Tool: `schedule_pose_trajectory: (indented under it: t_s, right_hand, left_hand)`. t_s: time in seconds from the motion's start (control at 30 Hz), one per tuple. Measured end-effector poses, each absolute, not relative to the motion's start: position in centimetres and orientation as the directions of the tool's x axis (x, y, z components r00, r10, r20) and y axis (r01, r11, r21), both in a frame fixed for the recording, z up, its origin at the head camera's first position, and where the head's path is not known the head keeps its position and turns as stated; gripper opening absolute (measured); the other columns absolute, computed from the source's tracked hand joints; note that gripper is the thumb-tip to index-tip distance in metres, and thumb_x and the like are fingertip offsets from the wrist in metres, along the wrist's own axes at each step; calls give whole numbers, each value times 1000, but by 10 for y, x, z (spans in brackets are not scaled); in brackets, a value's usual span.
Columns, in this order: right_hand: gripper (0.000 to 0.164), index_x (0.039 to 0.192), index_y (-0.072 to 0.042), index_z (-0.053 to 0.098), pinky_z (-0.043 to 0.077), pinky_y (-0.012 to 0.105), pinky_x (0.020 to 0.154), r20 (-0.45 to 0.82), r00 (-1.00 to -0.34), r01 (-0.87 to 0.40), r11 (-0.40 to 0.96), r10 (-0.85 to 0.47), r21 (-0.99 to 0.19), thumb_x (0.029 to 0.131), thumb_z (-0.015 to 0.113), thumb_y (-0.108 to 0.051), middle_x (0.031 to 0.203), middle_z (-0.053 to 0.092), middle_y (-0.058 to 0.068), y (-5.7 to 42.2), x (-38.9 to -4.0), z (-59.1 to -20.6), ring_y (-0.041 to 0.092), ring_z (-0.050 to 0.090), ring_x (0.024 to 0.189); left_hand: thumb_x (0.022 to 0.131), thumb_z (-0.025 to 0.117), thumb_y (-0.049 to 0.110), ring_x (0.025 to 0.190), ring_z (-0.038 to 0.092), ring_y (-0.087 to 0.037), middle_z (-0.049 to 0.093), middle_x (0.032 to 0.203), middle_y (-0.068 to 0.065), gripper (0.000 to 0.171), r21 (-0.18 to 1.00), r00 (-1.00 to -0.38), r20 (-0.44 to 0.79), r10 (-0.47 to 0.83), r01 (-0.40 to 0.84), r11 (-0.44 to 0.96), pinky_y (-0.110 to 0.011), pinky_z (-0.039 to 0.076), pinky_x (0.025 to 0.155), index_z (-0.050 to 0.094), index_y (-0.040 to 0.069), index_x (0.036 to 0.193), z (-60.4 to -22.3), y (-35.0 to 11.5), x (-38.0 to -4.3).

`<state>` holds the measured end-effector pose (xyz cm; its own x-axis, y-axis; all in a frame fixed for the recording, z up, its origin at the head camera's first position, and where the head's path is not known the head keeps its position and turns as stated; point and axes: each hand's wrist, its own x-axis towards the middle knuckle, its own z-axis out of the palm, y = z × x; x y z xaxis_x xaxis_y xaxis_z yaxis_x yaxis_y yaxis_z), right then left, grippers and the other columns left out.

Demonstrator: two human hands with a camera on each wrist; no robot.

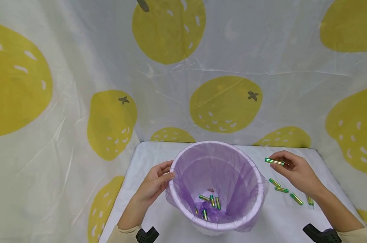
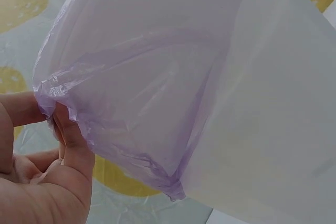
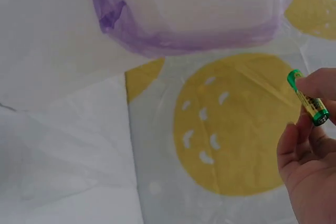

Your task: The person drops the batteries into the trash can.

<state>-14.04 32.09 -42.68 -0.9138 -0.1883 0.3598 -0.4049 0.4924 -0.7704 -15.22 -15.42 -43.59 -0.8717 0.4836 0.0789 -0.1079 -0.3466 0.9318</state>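
My left hand (image 1: pixel 154 182) grips the left side of a white trash bin's rim, thumb over the top edge. A thin purple trash bag (image 1: pixel 214 168) lines the bin (image 1: pixel 211 232) and folds over its rim. In the left wrist view, the fingers pinch the folded bag edge (image 2: pixel 68 85). Several green-and-gold batteries (image 1: pixel 212 201) lie at the bottom of the bag. To the right of the bin, above the table, my right hand (image 1: pixel 296 170) pinches one battery (image 3: pixel 311 100) between thumb and fingers.
Several loose batteries (image 1: pixel 282 190) lie on the white-covered table (image 1: pixel 308 155) right of the bin, some partly under the right forearm. A pale curtain with yellow fruit prints (image 1: pixel 226 104) hangs behind and at both sides.
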Motion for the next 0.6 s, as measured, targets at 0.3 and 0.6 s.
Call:
schedule_pose_trajectory:
  t_s: [0.3, 0.6]
  right_hand:
    - [36, 114, -4, 68, 51, 14, 90, 451, -812, -573, 364, -369, -734, 88, 67, 21, 109, 66, 6, 283, -127, -382, 12, 62, 101]
    - [53, 114, -2, 69, 54, 20, 85, 575, -608, -745, 144, -547, -652, 74, 67, 33, 104, 66, 8, 250, -120, -372, 16, 62, 95]
  left_hand:
    - [98, 58, -8, 91, 68, -17, 62, 113, -17, 52, 936, -884, 72, 462, -99, -337, -28, 60, 77, 38, -21, 144, -435, -159, -148]
    - [97, 59, -7, 89, 68, -16, 62, 109, -13, 52, 938, -898, 50, 436, -108, -330, -26, 60, 76, 40, -20, 144, -430, -155, -146]
